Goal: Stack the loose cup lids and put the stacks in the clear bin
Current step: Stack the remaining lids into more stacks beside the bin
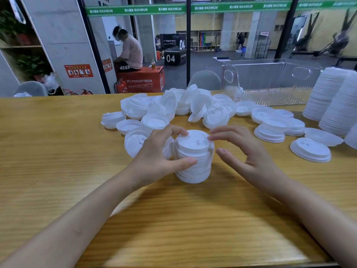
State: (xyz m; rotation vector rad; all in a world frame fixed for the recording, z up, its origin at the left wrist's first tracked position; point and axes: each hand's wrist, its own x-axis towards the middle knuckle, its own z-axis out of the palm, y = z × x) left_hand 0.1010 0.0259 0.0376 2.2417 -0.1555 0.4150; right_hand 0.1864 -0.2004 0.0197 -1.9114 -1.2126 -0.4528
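A short stack of white cup lids point(193, 157) stands on the wooden table point(58, 151) in front of me. My left hand point(158, 153) grips the stack from the left, thumb low on its front and fingers curled over its top edge. My right hand point(245, 149) hovers at the stack's right side, fingers spread and loosely bent, fingertips touching the top rim. Behind the stack lies a pile of loose lids point(173, 107). The clear bin point(270, 82) stands at the back right, and it looks empty.
Tall stacks of white lids point(336, 101) stand at the right edge. Single lids and small stacks point(309, 149) lie right of my hands. A glass wall runs behind the table, and a person sits on a red box beyond it.
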